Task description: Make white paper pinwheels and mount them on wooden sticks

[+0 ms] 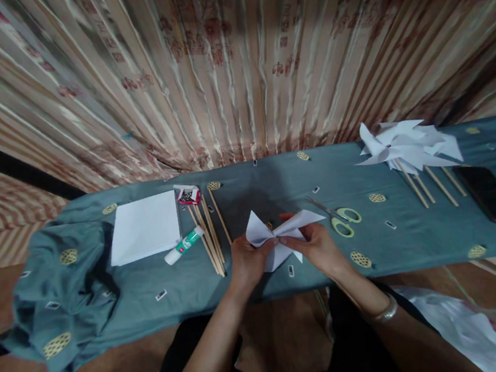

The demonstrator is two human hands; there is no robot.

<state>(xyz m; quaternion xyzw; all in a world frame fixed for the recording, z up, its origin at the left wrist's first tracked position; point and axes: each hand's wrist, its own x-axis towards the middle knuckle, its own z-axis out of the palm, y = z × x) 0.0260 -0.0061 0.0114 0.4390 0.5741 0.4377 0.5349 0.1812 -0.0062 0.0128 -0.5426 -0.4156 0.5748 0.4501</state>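
Note:
A white paper pinwheel [261, 231] with folded points is held over the cloth-covered table, near its front edge. My left hand [248, 262] grips its left side, thumb pressed at the middle. From the right, my right hand [315, 246] pinches the same paper, its thumb meeting the other at the centre. Whether a pin sits under the thumbs is too small to tell. Scissors [342, 222] with pale green handles lie just right of my right hand. Several wooden sticks [209, 234] lie left of my left hand.
A stack of white paper [145, 227], a glue stick [184, 246] and a small red box of pins [188, 195] lie on the left. Finished-looking pinwheels [412, 143] on sticks and a black phone [493, 194] are at right. A striped curtain [222, 66] hangs behind the table [269, 177].

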